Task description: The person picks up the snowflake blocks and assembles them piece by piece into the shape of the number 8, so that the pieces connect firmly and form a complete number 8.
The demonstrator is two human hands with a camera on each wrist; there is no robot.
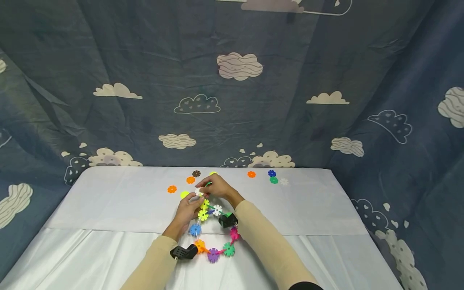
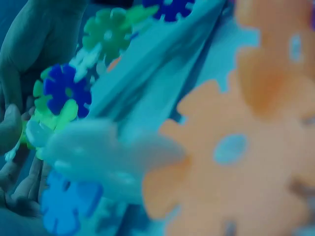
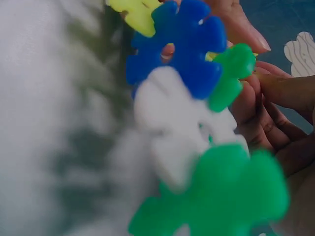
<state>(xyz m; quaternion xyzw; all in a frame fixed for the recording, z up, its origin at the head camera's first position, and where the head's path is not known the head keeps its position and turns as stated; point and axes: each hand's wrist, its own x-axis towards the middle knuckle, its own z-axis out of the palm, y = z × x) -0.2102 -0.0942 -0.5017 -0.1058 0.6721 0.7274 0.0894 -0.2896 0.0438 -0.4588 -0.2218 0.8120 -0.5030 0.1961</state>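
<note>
A ring of linked, notched flower-shaped plastic discs hangs under both hands, with a purple disc (image 1: 213, 255), an orange disc (image 1: 200, 246) and a light blue disc (image 1: 195, 230) along its near and left sides. At its far end my left hand (image 1: 187, 210) grips the ring near the yellow discs (image 1: 204, 209). My right hand (image 1: 217, 188) pinches a white disc (image 1: 199, 192) beside the left fingertips. In the right wrist view, a dark blue disc (image 3: 197, 54) and a green disc (image 3: 231, 196) partly cover the fingers. A large orange disc (image 2: 266, 162) fills the left wrist view's right side.
Loose discs lie along the far part of the white-covered table (image 1: 116, 201): orange (image 1: 172, 189) and brown (image 1: 196, 173) ones to the left, orange (image 1: 251, 174), blue (image 1: 272, 173), green (image 1: 273, 180) and white (image 1: 284, 182) ones to the right. A dark cloud-print curtain (image 1: 152, 72) stands behind.
</note>
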